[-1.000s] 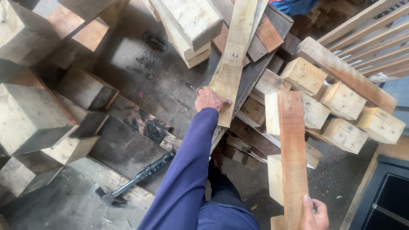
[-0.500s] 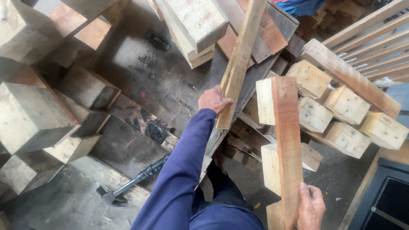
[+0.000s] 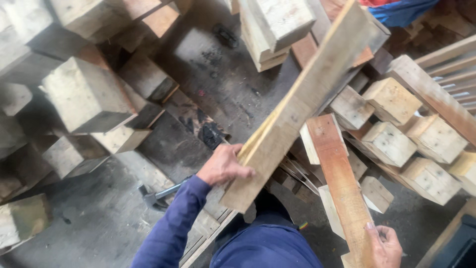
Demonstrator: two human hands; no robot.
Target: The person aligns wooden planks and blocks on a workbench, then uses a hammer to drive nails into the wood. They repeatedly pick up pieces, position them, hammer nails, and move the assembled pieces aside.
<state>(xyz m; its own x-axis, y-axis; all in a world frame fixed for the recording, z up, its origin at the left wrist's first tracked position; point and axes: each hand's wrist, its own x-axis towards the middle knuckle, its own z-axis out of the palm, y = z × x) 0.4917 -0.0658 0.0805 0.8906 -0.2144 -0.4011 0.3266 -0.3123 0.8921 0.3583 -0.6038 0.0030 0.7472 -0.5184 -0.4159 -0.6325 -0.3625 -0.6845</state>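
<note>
change: long plank (image 3: pixel 302 106) now swings steeper, from lower centre up to the upper right, and sits lower in the frame than half a second ago; left hand (image 3: pixel 224 165) has slid down near its lower end; view pushed in closer.
long plank: pale rough-sawn board, flat and wide, split grain along its left edge, lower end cut square, clear of the floor.
reddish board (image 3: pixel 338 183): narrower, orange-brown face, nail marks near its top end, standing right of centre, its top end just under the long plank.
blocks (image 3: pixel 89 94): chunky pale wood cubes, rough faces, stacked upper left and along the right edge.
floor (image 3: pixel 208 64): dark stained concrete, open strip running from upper centre to lower left.
hammer (image 3: pixel 157 194): dark head, lying lower left of centre, partly behind the sleeve.
left hand: fingers wrapped over the plank's left edge, clamped on it.
right hand (image 3: pixel 386 244): lower right, fingers closed round the reddish board's lower part.
</note>
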